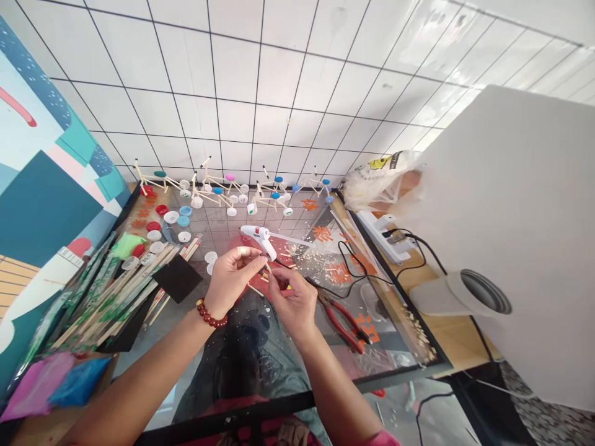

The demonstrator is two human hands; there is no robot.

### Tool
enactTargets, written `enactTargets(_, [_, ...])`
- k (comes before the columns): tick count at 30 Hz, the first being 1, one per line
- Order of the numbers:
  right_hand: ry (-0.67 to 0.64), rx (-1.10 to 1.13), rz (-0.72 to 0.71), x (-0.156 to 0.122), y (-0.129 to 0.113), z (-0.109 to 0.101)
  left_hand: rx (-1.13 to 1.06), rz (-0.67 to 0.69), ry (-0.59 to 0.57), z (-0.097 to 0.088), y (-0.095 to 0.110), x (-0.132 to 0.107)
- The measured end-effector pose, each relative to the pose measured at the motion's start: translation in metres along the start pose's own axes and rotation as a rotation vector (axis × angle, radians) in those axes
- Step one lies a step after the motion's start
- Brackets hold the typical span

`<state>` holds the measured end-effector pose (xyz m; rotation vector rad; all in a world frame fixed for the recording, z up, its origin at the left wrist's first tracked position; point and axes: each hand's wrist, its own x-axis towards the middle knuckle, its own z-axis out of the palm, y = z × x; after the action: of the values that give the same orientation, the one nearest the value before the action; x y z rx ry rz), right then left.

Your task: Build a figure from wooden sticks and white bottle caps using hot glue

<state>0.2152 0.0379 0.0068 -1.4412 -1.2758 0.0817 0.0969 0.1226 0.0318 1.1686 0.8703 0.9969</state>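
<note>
My left hand (pixel 235 272) and my right hand (pixel 292 300) meet over the middle of a glass tabletop (pixel 260 347). Both are pinched on small wooden stick pieces (pixel 266 274) held between the fingertips. A red bead bracelet (pixel 210 316) circles my left wrist. A white glue gun (pixel 260 237) lies just beyond the fingers, its nozzle pointing toward them. Red-handled pliers (pixel 344 322) rest right of my right hand.
Several small stick-and-bottle-cap models (pixel 223 189) stand in a row along the tiled wall. Loose caps (pixel 170 223) and bundles of chopsticks (pixel 116 291) lie left. A power strip (pixel 383 235), black cables, a plastic bag (pixel 381 179) and a white box (pixel 511 235) fill the right side.
</note>
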Motion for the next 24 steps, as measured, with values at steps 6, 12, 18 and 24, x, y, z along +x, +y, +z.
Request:
enactTargets(6, [-0.052, 0.013, 0.034, 0.0004, -0.0047, -0.0024, 0.012, 0.025, 0.003, -0.0019, 0.0034, -0.001])
enactTargets(12, [-0.062, 0.08, 0.135, 0.0006, -0.0046, -0.0024, -0.071, -0.013, -0.011, -0.0008, 0.0047, -0.0017])
enactTargets(18, [-0.042, 0.049, 0.053, -0.0002, -0.004, -0.0008, -0.039, 0.001, 0.016, 0.0018, 0.0072, -0.0028])
enactTargets(24, [-0.081, 0.082, 0.106, 0.0007, -0.0061, -0.0029, 0.005, 0.026, -0.013, -0.0013, 0.0044, -0.0013])
